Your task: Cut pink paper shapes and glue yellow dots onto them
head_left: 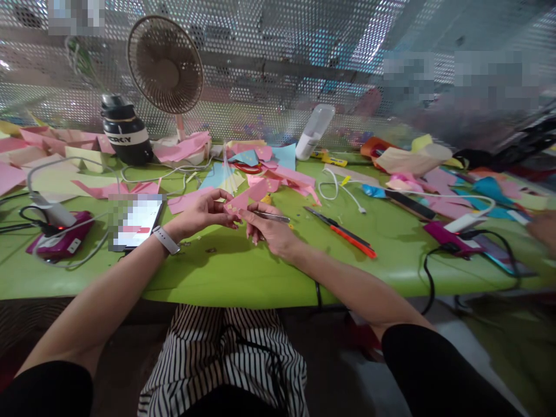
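Note:
Over the green table [256, 278], my two hands meet in front of me. My left hand [204, 214] pinches a pink paper piece [248, 196] with small yellow marks near its lower left edge. Close against it, my right hand [271, 229] is closed around slim metal tweezers [274, 216], its fingertips at the same paper. The tips of the fingers partly hide where they grip. Right of my hands lies a long orange-and-black tool [347, 233], perhaps a cutter. Pink, blue and yellow paper scraps [284, 176] are piled just beyond.
A phone [141, 223] lies by my left wrist. Purple power strips [65, 234] with cables sit at both sides. Behind stand a black jug [125, 133], a fan [165, 65] and a tilted clear bottle [315, 132] before a perforated metal screen. Another person's hand [545, 229] shows far right.

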The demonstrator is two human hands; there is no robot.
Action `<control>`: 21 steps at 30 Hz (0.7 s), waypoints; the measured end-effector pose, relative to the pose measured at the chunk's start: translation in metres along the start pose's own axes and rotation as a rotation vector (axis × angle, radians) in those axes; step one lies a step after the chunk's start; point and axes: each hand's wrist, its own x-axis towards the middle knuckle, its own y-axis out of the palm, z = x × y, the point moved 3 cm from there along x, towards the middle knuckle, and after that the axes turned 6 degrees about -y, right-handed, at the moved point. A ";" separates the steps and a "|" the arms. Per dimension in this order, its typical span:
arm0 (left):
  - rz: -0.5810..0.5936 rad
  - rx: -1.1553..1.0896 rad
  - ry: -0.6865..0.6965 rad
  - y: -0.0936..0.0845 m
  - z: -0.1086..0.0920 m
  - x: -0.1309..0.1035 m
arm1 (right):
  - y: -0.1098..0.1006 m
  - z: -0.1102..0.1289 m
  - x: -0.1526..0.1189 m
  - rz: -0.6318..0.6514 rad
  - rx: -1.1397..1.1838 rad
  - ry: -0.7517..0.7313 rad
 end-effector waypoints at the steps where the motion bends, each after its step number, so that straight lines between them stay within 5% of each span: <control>1: 0.001 0.003 0.003 0.001 0.000 0.000 | 0.000 -0.001 0.000 0.001 -0.008 -0.008; 12: -0.094 0.146 -0.021 0.005 -0.005 -0.003 | -0.003 -0.006 0.002 0.002 -0.017 -0.043; 21: -0.197 0.204 -0.024 -0.014 -0.013 -0.005 | -0.013 0.006 0.001 -0.027 -0.110 -0.065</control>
